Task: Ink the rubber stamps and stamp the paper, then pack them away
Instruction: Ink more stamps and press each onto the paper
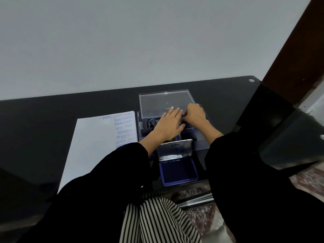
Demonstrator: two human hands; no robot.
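A clear plastic box (201, 142) stands on the black table, its lid (164, 100) raised at the back. Two dark stamp handles (149, 122) stand upright in its left compartment. My left hand (168, 126) lies flat over the middle of the box, fingers straight. My right hand (195, 114) is beside it, fingers curled down over something in the box that is hidden from me. An open ink pad (178, 171) with a blue pad and a raised metal lid (175, 149) sits in front of the box. The white paper (91, 144) on the left carries several blue stamp prints.
The table's near edge (175, 189) runs just in front of the ink pad. A grey wall rises behind the table. A dark brown post (296, 41) stands at the right. Black sleeves cover both forearms.
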